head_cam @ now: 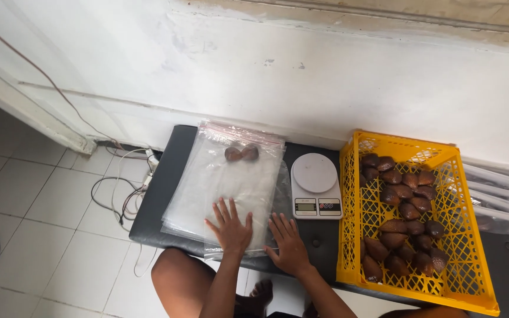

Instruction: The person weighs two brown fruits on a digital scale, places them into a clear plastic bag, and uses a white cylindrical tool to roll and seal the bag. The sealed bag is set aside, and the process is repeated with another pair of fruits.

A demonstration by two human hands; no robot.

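Both hands lie flat, fingers spread, on a clear plastic zip bag [231, 182] that rests on top of a stack of similar bags on the dark padded table [160, 194]. The left hand [231, 227] presses the lower middle of the bag; the right hand [288, 241] presses its lower right corner, near the table's front edge. Neither grip is closed on anything: palms down, nothing grasped. Two brown scaly fruits [241, 153] sit inside the bag near its red-striped sealed end, touching each other, well apart from the hands. Judged handling: the film is thin, limp and slick, likely to slide on the bags beneath; best taken at an edge or the stiffer zip strip, with the fruit weight supported. A small white kitchen scale [316, 185] stands just beside the bag, its platform bare. To its right a yellow lattice crate [354, 235] holds many more of the same fruits. Loose cables [122, 197] lie on the tiled floor, left.
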